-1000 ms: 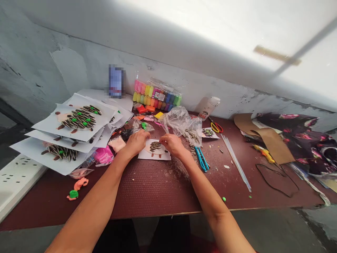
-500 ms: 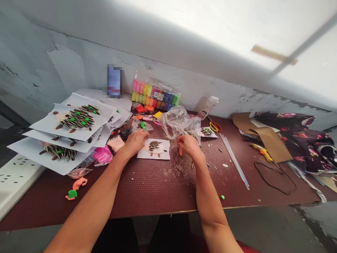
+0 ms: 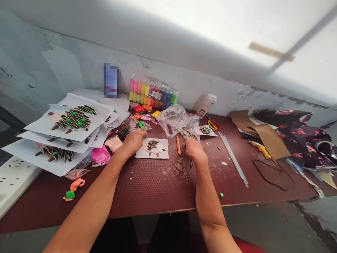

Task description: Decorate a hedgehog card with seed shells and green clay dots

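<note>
At ten o'clock, stacked hedgehog pictures (image 3: 68,123). My left hand (image 3: 135,141) bends over the card's (image 3: 151,148) left edge at twelve; I can't tell whether it pinches. An orange stick (image 3: 178,145), then my right hand (image 3: 195,150), angled down before the plastic bag (image 3: 172,120), fingertips hidden, grip unclear.

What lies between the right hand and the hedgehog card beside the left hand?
In the head view, a slim orange tool lies between the card and right hand, with crumbs nearby.
</note>
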Available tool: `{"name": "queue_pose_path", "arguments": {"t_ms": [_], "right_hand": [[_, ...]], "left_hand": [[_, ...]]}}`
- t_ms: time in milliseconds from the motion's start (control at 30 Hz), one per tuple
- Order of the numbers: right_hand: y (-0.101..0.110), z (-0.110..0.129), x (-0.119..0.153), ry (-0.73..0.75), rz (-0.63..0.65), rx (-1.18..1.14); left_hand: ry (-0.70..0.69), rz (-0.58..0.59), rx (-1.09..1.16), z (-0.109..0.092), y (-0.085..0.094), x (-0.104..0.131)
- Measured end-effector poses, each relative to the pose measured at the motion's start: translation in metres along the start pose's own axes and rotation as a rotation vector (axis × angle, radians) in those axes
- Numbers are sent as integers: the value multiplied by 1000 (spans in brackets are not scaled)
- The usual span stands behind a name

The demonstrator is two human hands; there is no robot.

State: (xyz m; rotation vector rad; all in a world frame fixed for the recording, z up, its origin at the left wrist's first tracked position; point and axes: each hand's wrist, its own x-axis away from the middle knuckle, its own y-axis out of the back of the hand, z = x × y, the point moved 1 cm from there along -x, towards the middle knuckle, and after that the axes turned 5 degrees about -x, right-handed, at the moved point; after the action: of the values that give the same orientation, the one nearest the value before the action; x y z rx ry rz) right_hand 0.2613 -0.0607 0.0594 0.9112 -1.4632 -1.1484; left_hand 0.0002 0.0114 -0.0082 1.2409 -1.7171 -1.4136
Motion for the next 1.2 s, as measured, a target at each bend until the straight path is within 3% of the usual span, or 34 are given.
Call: {"name": "queue_pose_path", "arguments": {"t_ms": [167, 333, 500, 633, 833, 1000, 1200], "right_hand": [[-1, 9, -3, 25, 31, -27], [-3, 6, -10, 41, -65, -128], [-5, 4, -16, 123, -287, -430], [-12, 10, -20, 206, -283, -634], [-24, 23, -22, 214, -237, -519], [-19, 23, -20, 237, -275, -439], [-15, 25, -15, 171, -203, -233]], "left_hand": [[3, 5, 2, -1, 1, 1], [5, 11, -11, -2, 1, 1], [2, 11, -1, -1, 0, 0], [1, 6, 25, 1, -1, 0], [5, 22, 5, 1, -1, -1], [3, 10, 28, 0, 0, 0], [8, 4, 11, -2, 1, 1]]}}
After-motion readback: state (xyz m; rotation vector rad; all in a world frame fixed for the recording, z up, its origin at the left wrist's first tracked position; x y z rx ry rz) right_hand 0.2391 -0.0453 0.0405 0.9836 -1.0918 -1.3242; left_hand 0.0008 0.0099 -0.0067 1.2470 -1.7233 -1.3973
